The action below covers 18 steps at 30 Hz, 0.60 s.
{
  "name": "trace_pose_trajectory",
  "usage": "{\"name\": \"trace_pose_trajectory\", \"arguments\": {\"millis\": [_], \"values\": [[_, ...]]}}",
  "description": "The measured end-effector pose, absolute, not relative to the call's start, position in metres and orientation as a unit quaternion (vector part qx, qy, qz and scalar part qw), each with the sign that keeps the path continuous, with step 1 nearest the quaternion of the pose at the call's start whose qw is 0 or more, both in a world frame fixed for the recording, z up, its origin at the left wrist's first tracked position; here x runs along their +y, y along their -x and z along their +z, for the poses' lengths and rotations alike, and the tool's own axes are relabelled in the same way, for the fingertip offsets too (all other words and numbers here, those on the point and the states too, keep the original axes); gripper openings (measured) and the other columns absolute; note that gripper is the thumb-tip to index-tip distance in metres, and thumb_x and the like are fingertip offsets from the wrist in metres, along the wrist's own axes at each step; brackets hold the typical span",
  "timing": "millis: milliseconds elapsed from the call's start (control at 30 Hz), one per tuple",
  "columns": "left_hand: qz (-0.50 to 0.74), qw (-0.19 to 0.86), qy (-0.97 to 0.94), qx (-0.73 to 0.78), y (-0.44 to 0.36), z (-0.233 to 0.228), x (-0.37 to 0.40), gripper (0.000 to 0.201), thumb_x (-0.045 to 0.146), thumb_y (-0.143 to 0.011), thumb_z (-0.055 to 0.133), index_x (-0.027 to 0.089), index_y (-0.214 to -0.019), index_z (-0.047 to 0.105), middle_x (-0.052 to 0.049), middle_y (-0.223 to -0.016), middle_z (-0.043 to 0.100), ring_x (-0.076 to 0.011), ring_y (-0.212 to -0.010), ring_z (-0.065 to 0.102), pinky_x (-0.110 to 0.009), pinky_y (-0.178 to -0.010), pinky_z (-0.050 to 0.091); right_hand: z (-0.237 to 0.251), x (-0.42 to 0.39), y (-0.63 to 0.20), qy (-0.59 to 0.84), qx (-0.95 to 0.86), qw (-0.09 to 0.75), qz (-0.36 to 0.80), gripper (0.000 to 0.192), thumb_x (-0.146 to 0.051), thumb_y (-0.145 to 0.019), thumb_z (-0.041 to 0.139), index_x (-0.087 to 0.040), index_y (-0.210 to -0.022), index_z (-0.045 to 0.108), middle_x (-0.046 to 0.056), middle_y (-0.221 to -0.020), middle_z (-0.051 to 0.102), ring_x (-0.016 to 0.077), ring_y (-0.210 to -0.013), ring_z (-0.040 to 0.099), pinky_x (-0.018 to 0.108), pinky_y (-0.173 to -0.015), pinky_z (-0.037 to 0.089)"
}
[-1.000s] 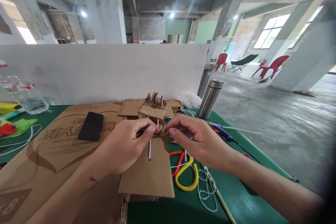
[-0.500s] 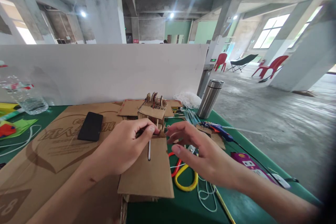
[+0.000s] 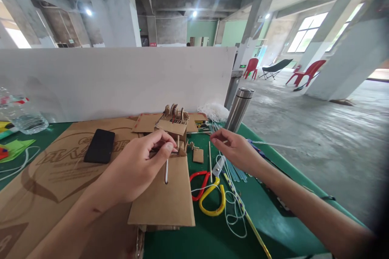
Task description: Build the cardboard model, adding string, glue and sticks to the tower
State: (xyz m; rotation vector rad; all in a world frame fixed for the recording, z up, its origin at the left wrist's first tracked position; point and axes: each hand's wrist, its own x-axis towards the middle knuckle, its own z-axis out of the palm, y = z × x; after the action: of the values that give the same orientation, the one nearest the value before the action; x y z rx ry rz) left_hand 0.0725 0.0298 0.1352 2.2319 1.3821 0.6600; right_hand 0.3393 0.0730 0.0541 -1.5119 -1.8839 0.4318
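My left hand (image 3: 148, 162) rests over the cardboard model (image 3: 165, 206), thumb and forefinger pinched together near its upright wooden sticks; what they grip is hidden. A white stick (image 3: 166, 172) stands in a slot of the model's flat top, just below that hand. Over the tools beyond the scissors, my right hand (image 3: 234, 147) has its thumb and fingertips pressed together; anything between them is too small to name. Scissors (image 3: 214, 206) with one red and one yellow handle lie right of the model, near a small cardboard piece (image 3: 198, 155) and a thin wooden stick (image 3: 210, 162).
A steel thermos (image 3: 240, 109) stands at the back right, beside white shredded filler (image 3: 214, 111). Clear glue sticks (image 3: 238, 173), white string (image 3: 235, 214) and a glue gun (image 3: 257, 147) lie to the right. A phone (image 3: 99, 145) lies on the cardboard sheet (image 3: 60, 178) at left.
My right hand has moved away from the model, forward and right, and its fingers have closed. The left hand stays pinched at the model. The view has shifted slightly.
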Motion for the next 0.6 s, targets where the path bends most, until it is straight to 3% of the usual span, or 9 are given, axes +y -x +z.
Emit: {"name": "trace_pose_trajectory", "arguments": {"millis": [167,333,467,600], "values": [[0.249,0.220,-0.803,0.495,-0.072,0.133,0.031,0.031,0.049,-0.098,0.039,0.027,-0.095,0.061,0.002,-0.084,0.066,-0.0169,-0.075,0.059,-0.027,-0.066,0.043,0.028,0.087,-0.343,0.622,-0.746,0.195,0.134,0.020,-0.030,-0.089,0.048,-0.019,-0.091,0.065,0.007,-0.092,0.074,0.0226,-0.083,0.068,0.031,-0.070,0.047],[0.285,0.245,-0.794,0.478,-0.070,0.126,0.034,0.027,0.049,-0.096,0.044,0.028,-0.097,0.061,0.001,-0.092,0.068,-0.0187,-0.091,0.063,-0.028,-0.078,0.048,0.013,0.082,-0.334,0.598,-0.779,0.125,0.138,0.023,-0.032,-0.087,0.053,-0.018,-0.096,0.069,0.010,-0.099,0.073,0.0261,-0.092,0.066,0.033,-0.077,0.046],[0.347,0.257,-0.746,0.507,-0.065,0.124,0.034,0.030,0.053,-0.092,0.050,0.026,-0.092,0.061,-0.001,-0.092,0.072,-0.0201,-0.088,0.067,-0.028,-0.075,0.051,-0.002,0.081,-0.333,0.590,-0.793,0.084,0.123,0.029,-0.031,-0.086,0.055,-0.014,-0.105,0.069,0.015,-0.108,0.071,0.0309,-0.104,0.062,0.037,-0.087,0.044],[0.395,0.270,-0.702,0.528,-0.059,0.125,0.031,0.034,0.055,-0.089,0.051,0.025,-0.083,0.065,-0.001,-0.088,0.074,-0.0202,-0.088,0.068,-0.030,-0.080,0.051,-0.014,0.078,-0.333,0.579,-0.805,0.069,0.114,0.027,-0.030,-0.088,0.055,-0.013,-0.103,0.070,0.014,-0.102,0.071,0.0294,-0.098,0.063,0.037,-0.086,0.043]]}}
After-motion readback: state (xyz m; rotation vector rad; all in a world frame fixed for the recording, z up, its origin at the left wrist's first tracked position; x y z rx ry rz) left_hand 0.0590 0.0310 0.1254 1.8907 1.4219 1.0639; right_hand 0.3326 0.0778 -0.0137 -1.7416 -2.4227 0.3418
